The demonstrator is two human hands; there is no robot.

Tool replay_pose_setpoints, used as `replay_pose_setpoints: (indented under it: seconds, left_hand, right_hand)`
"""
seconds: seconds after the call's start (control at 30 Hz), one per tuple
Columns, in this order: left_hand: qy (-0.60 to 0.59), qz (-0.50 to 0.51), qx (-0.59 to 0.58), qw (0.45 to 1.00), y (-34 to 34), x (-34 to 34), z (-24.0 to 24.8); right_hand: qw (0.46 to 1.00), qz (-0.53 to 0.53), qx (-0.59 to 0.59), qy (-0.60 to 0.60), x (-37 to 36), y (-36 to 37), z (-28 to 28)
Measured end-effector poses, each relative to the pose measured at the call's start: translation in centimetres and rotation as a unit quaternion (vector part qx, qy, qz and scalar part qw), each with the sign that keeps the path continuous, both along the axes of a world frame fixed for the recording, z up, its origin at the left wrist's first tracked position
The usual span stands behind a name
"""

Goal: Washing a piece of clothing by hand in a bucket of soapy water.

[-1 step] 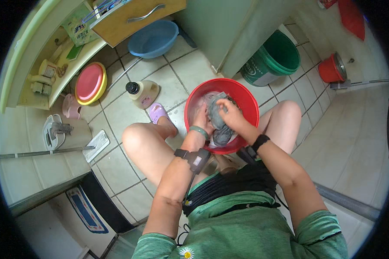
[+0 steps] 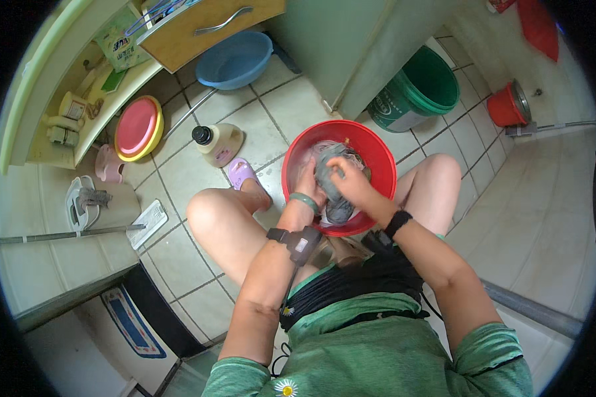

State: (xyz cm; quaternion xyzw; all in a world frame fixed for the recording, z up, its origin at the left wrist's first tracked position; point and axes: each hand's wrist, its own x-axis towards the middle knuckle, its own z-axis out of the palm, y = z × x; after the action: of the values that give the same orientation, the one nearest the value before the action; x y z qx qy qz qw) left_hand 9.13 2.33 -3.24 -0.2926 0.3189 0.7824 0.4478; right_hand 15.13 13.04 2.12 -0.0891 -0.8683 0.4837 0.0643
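While over red basin [image 2: 377,149]; both hands grip grey cloth [image 2: 330,180]; wrists bent down

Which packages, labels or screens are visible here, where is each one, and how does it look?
Detergent bottle: lying on the floor tiles left of the red basin; cream body, black cap, pink label.
Green packet: on the shelf at upper left; flat, green and white.
Green bucket: behind the basin; a pale printed label on its side.
No screens visible.

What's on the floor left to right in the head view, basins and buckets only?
Blue basin → red basin, with both hands on a grey cloth inside → green bucket → small red bucket.
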Motion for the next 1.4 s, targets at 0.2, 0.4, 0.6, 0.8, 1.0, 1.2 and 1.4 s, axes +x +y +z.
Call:
replay_pose_setpoints:
  seconds: [0.2,0.4,0.6,0.8,1.0,1.2,1.4]
  left_hand:
    - [0.172,0.055,0.005,0.984,-1.2,0.5,-8.3]
    - [0.022,-0.001,-0.045,0.999,0.3,0.2,-1.1]
    - [0.383,-0.074,-0.156,0.907,-1.9,-1.1,2.7]
    - [0.408,-0.015,-0.084,0.909,-3.2,-1.0,8.0]
    - [0.459,-0.267,-0.094,0.842,-3.5,-0.7,11.6]
    - [0.404,-0.023,-0.002,0.914,-2.5,-1.5,15.2]
    - [0.414,0.011,0.079,0.907,-2.9,-2.3,20.6]
  right_hand:
    - [0.98,0.068,0.163,-0.089,-1.1,-3.5,3.5]
    - [0.947,0.014,0.176,-0.269,-2.1,1.0,0.4]
    - [0.949,0.141,-0.221,-0.177,-0.7,2.4,2.2]
    - [0.991,0.098,-0.014,-0.088,-0.7,4.3,7.5]
    - [0.989,0.093,0.077,0.084,-1.1,6.8,12.7]
    - [0.977,0.002,-0.212,0.038,-1.9,10.0,12.6]
    - [0.878,0.026,-0.476,0.033,-2.1,9.1,18.1]
